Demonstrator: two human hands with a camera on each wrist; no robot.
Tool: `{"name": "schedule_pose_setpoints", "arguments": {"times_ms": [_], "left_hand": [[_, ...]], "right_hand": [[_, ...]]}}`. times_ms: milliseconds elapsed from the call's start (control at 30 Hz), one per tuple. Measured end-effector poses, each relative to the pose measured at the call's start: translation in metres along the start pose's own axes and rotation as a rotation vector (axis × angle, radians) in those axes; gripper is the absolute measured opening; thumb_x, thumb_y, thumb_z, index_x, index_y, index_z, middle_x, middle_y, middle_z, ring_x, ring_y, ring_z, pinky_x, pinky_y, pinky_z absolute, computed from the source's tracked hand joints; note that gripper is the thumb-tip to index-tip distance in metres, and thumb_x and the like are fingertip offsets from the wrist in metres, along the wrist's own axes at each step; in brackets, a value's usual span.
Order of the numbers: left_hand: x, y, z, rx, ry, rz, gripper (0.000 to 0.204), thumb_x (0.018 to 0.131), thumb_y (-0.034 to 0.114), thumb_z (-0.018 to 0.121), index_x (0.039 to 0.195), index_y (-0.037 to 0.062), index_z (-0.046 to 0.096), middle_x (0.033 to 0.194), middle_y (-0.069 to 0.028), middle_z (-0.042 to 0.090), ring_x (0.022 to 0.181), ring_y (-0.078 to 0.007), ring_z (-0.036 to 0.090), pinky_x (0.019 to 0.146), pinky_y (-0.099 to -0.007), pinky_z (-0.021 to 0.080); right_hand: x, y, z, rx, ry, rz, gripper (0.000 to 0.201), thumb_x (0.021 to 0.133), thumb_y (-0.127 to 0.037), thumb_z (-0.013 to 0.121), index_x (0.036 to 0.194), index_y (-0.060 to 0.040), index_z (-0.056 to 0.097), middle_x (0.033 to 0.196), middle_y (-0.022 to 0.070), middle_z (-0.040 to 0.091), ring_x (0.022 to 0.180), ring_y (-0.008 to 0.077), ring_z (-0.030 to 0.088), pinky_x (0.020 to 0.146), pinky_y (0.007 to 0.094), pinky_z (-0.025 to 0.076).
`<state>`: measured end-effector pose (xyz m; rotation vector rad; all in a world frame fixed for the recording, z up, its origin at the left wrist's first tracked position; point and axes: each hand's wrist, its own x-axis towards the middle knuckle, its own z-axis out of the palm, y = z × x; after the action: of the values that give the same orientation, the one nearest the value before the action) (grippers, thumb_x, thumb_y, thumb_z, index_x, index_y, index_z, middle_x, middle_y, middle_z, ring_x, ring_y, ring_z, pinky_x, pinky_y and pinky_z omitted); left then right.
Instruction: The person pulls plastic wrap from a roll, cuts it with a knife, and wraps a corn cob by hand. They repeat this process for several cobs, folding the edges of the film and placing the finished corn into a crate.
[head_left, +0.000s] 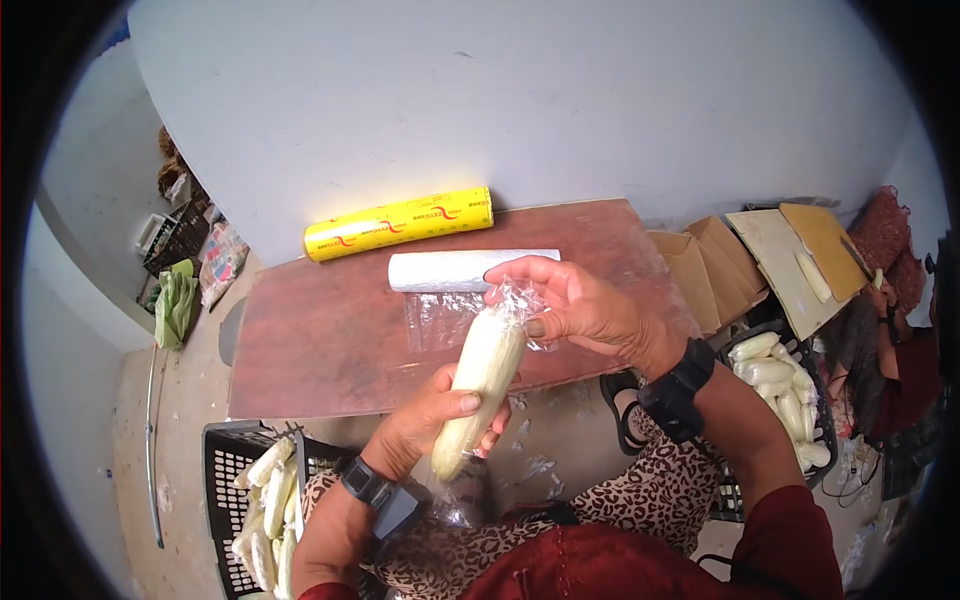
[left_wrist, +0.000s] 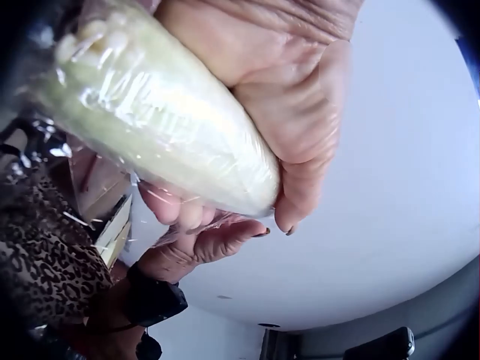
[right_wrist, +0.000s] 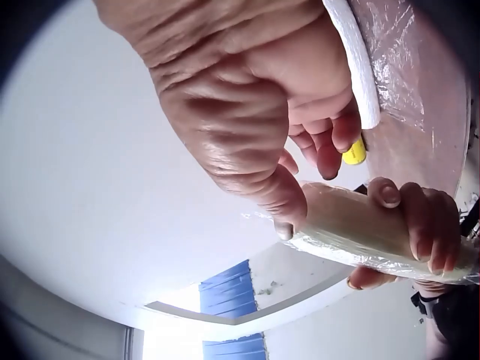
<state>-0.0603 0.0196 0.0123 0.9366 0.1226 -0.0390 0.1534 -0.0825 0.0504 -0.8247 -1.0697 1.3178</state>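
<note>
My left hand [head_left: 437, 418] grips a pale ear of corn [head_left: 482, 372] wrapped in clear plastic film, thumb across its near side. The ear is held tilted, its upper end toward the table's middle. In the left wrist view, kernels show through the film [left_wrist: 90, 97] at one end of the corn [left_wrist: 172, 120]. My right hand [head_left: 590, 312] is at the ear's upper end, its thumb [right_wrist: 285, 210] pressing the film there while the other fingers stand apart from the thumb. Behind the hands, a roll of clear film [head_left: 440, 271] lies on the table with a sheet [head_left: 432, 318] drawn out.
A yellow printed film roll [head_left: 400, 224] lies at the back of the reddish-brown table [head_left: 310, 340], against the wall. Black crates [head_left: 215, 470] of wrapped corn [head_left: 268, 510] stand at both sides. Cardboard boxes [head_left: 710, 270] and another person's arm [head_left: 885, 330] are at the right.
</note>
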Motion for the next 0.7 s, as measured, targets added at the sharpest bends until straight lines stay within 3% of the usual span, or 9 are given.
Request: {"name": "schedule_pose_setpoints", "arguments": {"times_ms": [100, 233, 400, 533, 700], "left_hand": [[-0.007, -0.005, 0.007, -0.005, 0.022, -0.023, 0.073, 0.072, 0.041, 0.076, 0.120, -0.0031, 0.044, 0.079, -0.0161, 0.058, 0.057, -0.0213, 0.059, 0.049, -0.0303, 0.051], [-0.001, -0.006, 0.004, -0.074, -0.047, 0.035, 0.056, 0.079, 0.033, 0.070, 0.117, -0.0022, 0.047, 0.087, -0.0150, 0.060, 0.065, -0.0194, 0.061, 0.055, -0.0298, 0.052], [0.013, -0.009, 0.002, -0.024, -0.003, 0.078, 0.056, 0.078, 0.036, 0.070, 0.113, -0.0029, 0.052, 0.091, -0.0117, 0.060, 0.076, -0.0187, 0.061, 0.066, -0.0303, 0.052], [0.019, -0.013, -0.010, 0.018, 0.064, 0.033, 0.069, 0.072, 0.039, 0.074, 0.118, -0.0051, 0.048, 0.090, -0.0129, 0.057, 0.076, -0.0225, 0.059, 0.065, -0.0323, 0.050], [0.021, -0.006, -0.005, -0.041, 0.062, 0.041, 0.074, 0.073, 0.037, 0.075, 0.124, -0.0074, 0.046, 0.087, -0.0129, 0.057, 0.073, -0.0215, 0.058, 0.063, -0.0312, 0.050]], "right_hand": [[0.000, 0.006, -0.001, -0.033, 0.025, -0.050, 0.035, 0.083, -0.011, 0.072, 0.113, -0.0014, 0.056, 0.096, 0.0021, 0.059, 0.080, 0.0064, 0.053, 0.064, 0.0204, 0.044], [0.000, 0.003, 0.000, -0.017, 0.094, -0.100, 0.012, 0.086, -0.008, 0.067, 0.094, -0.0012, 0.061, 0.080, 0.0004, 0.058, 0.066, 0.0059, 0.049, 0.059, 0.0210, 0.042], [0.003, 0.006, -0.010, -0.092, 0.151, -0.135, 0.008, 0.088, -0.007, 0.064, 0.093, -0.0024, 0.059, 0.080, -0.0006, 0.057, 0.066, 0.0057, 0.051, 0.060, 0.0207, 0.044], [0.005, 0.006, -0.016, -0.156, 0.219, -0.108, 0.008, 0.089, -0.008, 0.063, 0.094, -0.0033, 0.058, 0.081, -0.0004, 0.057, 0.067, 0.0056, 0.052, 0.060, 0.0206, 0.045], [0.007, 0.001, -0.028, 0.031, 0.246, -0.124, 0.010, 0.090, -0.009, 0.063, 0.097, -0.0032, 0.058, 0.083, 0.0012, 0.057, 0.069, 0.0073, 0.053, 0.063, 0.0223, 0.045]]}}
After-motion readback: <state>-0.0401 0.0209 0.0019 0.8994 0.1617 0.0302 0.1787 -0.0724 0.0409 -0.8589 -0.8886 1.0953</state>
